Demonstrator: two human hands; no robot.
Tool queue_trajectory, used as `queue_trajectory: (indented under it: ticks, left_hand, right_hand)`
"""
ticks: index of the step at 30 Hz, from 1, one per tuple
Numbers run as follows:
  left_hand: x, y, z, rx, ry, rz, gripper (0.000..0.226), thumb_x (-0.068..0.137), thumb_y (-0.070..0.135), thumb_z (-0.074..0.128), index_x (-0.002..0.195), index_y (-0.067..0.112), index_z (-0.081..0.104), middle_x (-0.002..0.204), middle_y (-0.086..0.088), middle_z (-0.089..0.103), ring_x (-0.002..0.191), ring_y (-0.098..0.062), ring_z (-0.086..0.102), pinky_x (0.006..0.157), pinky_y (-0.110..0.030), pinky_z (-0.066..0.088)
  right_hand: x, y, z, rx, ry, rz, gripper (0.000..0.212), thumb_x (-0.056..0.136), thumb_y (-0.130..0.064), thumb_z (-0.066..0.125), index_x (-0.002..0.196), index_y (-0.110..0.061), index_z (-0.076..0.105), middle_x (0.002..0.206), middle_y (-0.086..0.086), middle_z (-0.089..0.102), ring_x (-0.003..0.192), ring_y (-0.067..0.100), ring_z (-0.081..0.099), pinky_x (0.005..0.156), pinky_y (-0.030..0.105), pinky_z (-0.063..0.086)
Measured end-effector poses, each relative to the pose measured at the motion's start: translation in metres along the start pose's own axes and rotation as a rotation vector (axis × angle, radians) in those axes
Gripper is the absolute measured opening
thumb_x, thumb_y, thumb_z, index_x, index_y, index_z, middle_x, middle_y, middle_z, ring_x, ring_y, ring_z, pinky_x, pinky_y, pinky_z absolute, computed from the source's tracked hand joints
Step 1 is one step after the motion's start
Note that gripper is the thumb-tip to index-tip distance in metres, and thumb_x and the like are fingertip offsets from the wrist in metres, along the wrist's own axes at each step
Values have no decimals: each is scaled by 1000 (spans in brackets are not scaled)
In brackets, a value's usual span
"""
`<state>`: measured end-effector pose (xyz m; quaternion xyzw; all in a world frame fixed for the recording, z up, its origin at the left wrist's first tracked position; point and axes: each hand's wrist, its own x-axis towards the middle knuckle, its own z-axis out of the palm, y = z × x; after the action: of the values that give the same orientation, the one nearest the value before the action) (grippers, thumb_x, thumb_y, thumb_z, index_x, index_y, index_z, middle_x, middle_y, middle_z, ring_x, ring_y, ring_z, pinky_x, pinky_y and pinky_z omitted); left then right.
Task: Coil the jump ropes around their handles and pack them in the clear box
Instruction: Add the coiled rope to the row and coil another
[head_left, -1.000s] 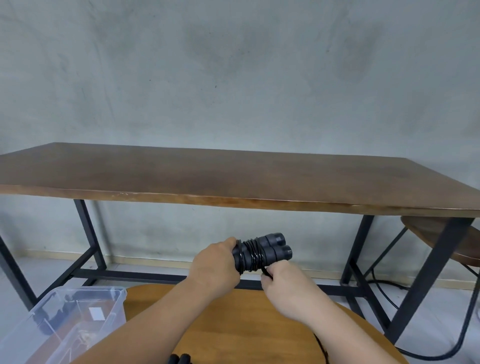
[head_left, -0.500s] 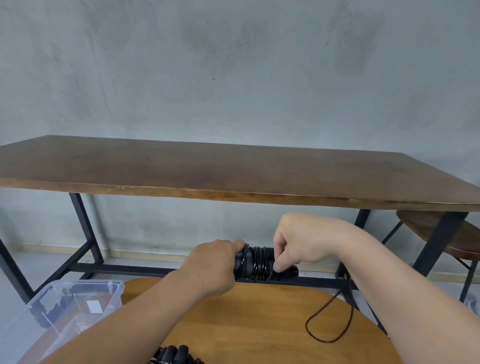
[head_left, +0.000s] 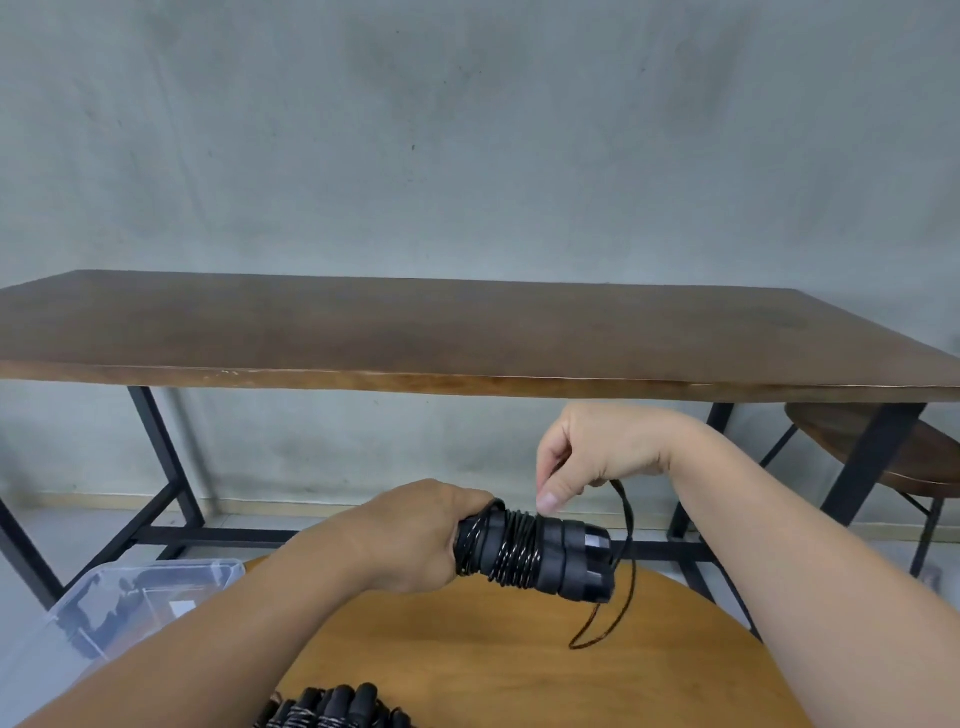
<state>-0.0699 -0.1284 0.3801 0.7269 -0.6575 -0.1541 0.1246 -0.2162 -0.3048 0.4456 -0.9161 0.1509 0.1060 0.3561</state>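
Note:
My left hand (head_left: 415, 540) grips one end of a pair of black jump rope handles (head_left: 561, 558), held level above a round wooden table (head_left: 519, 665). Several turns of black rope are wound around the handles. My right hand (head_left: 587, 452) hovers just above the coil and pinches the rope's loose end (head_left: 621, 571), which loops down past the handle tips. More black coiled jump ropes (head_left: 332, 709) lie at the table's near edge. The clear box (head_left: 130, 597) stands low on the left, partly hidden by my left forearm.
A long dark wooden table (head_left: 467, 332) on black metal legs stands ahead against a grey wall. A round wooden stool (head_left: 893, 452) sits at the right under that table.
My right hand came up from below the handles to above them, carrying the rope over the coil. The hanging loop has grown shorter. The view has tilted down slightly.

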Motion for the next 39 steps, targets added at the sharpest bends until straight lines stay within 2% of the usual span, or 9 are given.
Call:
queue_trajectory:
  ticks: [5, 12, 14, 17, 23, 27, 32, 35, 39]
  left_hand:
    - [-4, 3, -5, -227, 27, 9, 17, 73, -1, 57, 80, 13, 50, 66, 6, 47, 58, -5, 40, 52, -17, 30]
    - [-2, -2, -13, -386, 139, -12, 25, 70, -5, 60, 73, 17, 47, 62, 9, 41, 56, -7, 34, 50, -22, 26]
    - [0, -3, -10, -407, 166, -39, 30, 69, -7, 61, 71, 20, 47, 60, 10, 41, 54, -7, 34, 49, -21, 25]
    - [2, -6, -4, -502, 200, -96, 33, 67, -10, 60, 70, 19, 44, 59, 11, 38, 54, -9, 32, 48, -20, 24]
    - [8, -5, 8, -629, 262, -182, 35, 67, -12, 60, 70, 20, 45, 61, 5, 37, 58, -13, 31, 49, -22, 23]
    - [12, -3, 12, -644, 296, -226, 32, 68, -13, 57, 74, 17, 48, 61, 3, 37, 56, -14, 31, 48, -21, 25]
    - [18, 0, 12, -546, 368, -295, 25, 73, -10, 53, 77, 15, 50, 55, 8, 42, 46, -10, 35, 43, -20, 30]
    - [21, -3, 8, -438, 422, -358, 21, 77, -3, 52, 80, 18, 52, 59, 4, 47, 48, -14, 41, 41, -20, 31]
    - [19, -6, 11, -264, 407, -391, 24, 78, 2, 50, 77, 26, 46, 66, 5, 54, 61, -20, 50, 51, -25, 35]
  right_hand:
    - [4, 22, 12, 412, 71, -48, 6, 72, -25, 77, 68, -21, 75, 65, -2, 60, 58, 8, 49, 58, 21, 41]
    - [13, 37, 47, 994, 217, -70, 26, 99, -8, 49, 80, -7, 66, 72, 3, 69, 64, 11, 65, 65, 24, 52]
    - [18, 42, 61, 1102, 276, -91, 29, 102, -9, 45, 81, -11, 64, 74, 3, 63, 65, 10, 58, 68, 26, 47]
    - [23, 47, 81, 1274, 352, -124, 36, 102, -3, 39, 72, -14, 54, 64, 1, 39, 52, 7, 28, 49, 22, 21]
    - [25, 32, 110, 1448, 491, -105, 27, 103, -6, 38, 79, -10, 51, 61, 0, 42, 50, 6, 24, 42, 18, 17]
    - [26, 22, 121, 1353, 595, -77, 23, 105, -13, 41, 84, -10, 51, 62, -1, 44, 50, 7, 24, 43, 19, 18]
    - [18, 12, 126, 966, 638, 85, 31, 106, -21, 39, 81, -12, 56, 67, -2, 46, 45, 7, 30, 44, 20, 26]
    - [14, 6, 129, 678, 634, 154, 31, 106, -24, 37, 95, -22, 66, 67, -6, 49, 53, 7, 39, 49, 19, 30]
    - [6, -3, 115, 303, 619, 171, 33, 103, -25, 43, 72, -17, 53, 62, -2, 44, 55, 13, 38, 52, 28, 28]
